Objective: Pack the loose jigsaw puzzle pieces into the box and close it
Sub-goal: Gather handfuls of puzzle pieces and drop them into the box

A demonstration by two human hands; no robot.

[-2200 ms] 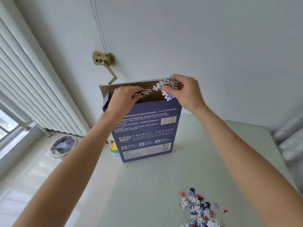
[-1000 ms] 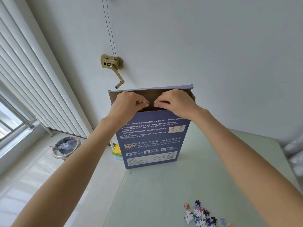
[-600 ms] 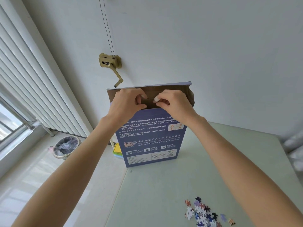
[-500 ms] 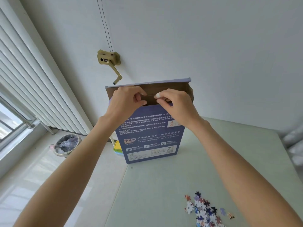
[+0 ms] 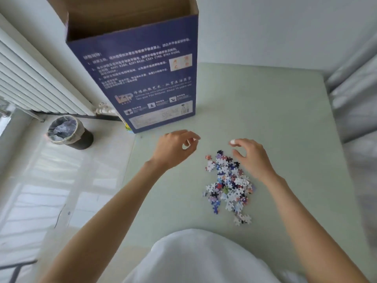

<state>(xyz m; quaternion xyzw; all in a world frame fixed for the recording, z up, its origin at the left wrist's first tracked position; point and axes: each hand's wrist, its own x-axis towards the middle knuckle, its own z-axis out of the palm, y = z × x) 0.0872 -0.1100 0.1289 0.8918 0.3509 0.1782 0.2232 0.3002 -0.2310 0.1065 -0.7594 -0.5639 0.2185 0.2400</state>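
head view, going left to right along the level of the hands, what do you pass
lined waste bin on the floor → left hand, fingers loosely curled, holding nothing → pile of loose jigsaw pieces on the table → right hand, loosely open just beside the pile's far end

The tall navy-blue printed cardboard puzzle box (image 5: 142, 78) has a smooth, faintly sheened outer face and a raw, matt brown inside at its open top. The pale green table (image 5: 275, 119) looks smooth and matt, and the small multicoloured jigsaw pieces (image 5: 227, 184) on it are flat card with printed faces. The dark round bin (image 5: 69, 133) holds a crinkled, glossy plastic liner.
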